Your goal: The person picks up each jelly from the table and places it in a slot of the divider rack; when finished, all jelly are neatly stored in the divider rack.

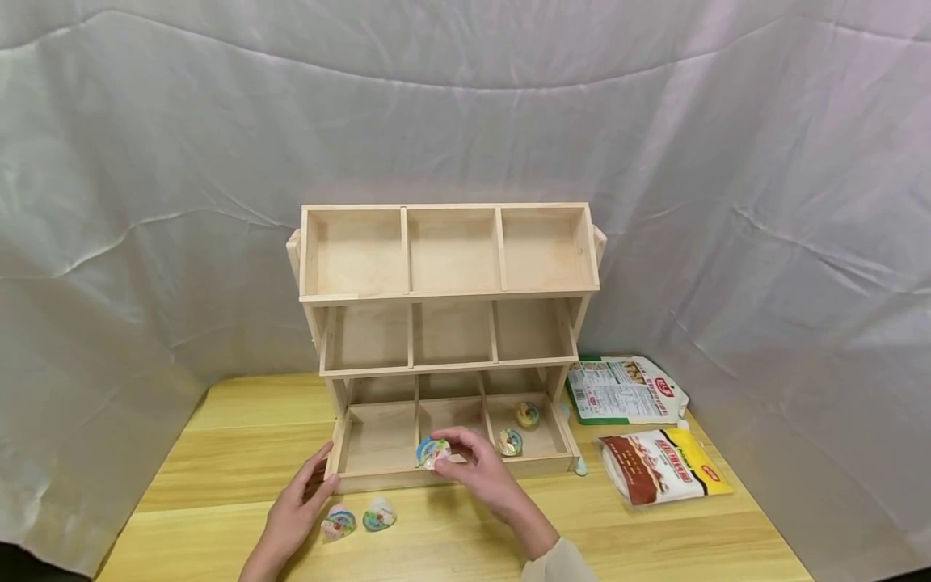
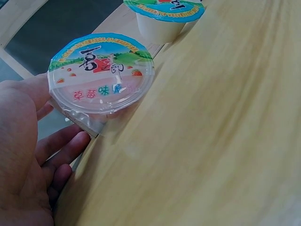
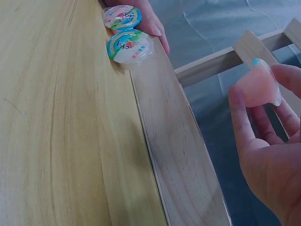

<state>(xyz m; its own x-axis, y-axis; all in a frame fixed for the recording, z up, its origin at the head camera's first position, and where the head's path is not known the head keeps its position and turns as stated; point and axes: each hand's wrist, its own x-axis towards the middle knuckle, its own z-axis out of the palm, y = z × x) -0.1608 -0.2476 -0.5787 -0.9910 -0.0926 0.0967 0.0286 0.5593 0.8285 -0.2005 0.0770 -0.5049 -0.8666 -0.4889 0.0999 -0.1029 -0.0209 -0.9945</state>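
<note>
My right hand pinches a jelly cup over the front of the lowest tier's middle compartment; in the right wrist view its pink side shows between thumb and fingers. At the left end of the wooden rack, my left hand rests its fingers against the side, holding no cup. Two more cups stand on the table before the rack, one near the left thumb, the other to its right. Two cups lie in the lowest right compartment.
The rack's upper tier and middle tier each have three bare compartments. Right of the rack lie a white-and-green packet and a red, white and yellow packet. Grey cloth hangs behind.
</note>
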